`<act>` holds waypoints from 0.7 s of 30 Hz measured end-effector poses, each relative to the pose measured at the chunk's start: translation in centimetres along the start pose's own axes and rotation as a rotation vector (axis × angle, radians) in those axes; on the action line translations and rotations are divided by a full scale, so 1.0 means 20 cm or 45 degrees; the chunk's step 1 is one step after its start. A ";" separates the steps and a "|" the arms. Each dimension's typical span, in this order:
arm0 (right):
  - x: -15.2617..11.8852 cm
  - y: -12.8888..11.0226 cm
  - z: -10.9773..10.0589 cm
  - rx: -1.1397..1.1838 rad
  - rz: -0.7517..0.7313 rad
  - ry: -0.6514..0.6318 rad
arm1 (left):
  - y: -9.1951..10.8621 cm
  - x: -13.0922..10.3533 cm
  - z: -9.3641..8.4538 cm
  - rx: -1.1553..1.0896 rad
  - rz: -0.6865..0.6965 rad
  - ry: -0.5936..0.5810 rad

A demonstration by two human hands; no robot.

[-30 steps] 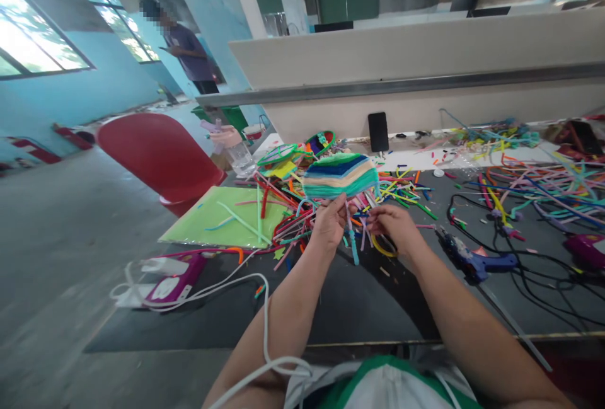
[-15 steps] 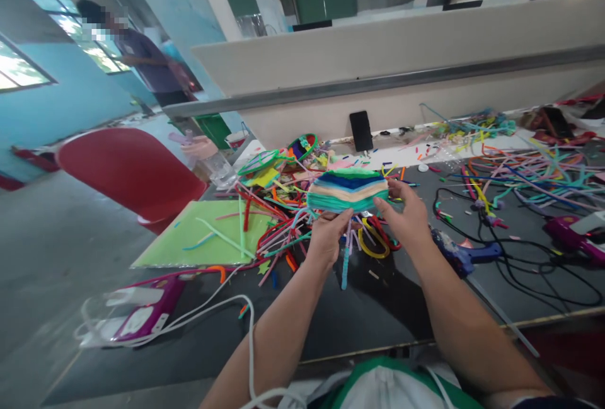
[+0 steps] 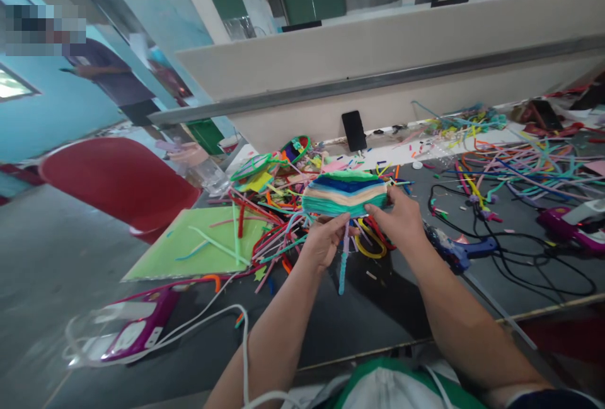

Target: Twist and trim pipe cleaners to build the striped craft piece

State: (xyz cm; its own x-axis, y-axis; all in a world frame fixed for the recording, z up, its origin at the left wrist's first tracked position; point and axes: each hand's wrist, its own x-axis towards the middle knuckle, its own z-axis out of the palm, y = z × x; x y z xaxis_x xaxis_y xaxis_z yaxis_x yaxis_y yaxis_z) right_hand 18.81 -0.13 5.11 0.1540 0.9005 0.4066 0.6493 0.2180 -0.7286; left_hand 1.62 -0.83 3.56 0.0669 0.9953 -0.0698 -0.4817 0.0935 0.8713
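Seemingly for steadiness, the striped panel (image 3: 347, 195) is held above the table (image 3: 203, 339), its lower edge pinched by the left hand (image 3: 324, 242) and its right edge by the right hand (image 3: 401, 215) (the grip underneath is hidden). The stem (image 3: 343, 267) is left hanging between them.

The garment (image 3: 380, 389) is green and white, one sleeve (image 3: 553, 399) dark.
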 end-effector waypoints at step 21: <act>-0.01 0.01 0.01 0.133 -0.080 -0.094 | 0.02 0.01 -0.01 0.102 0.043 0.023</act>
State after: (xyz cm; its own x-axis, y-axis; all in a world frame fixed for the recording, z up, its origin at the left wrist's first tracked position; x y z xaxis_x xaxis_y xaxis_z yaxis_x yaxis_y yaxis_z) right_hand 18.82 -0.18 4.82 0.0578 0.9083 0.4142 0.5741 0.3092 -0.7582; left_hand 1.23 -0.53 3.83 0.0360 0.9982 -0.0478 -0.4118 0.0584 0.9094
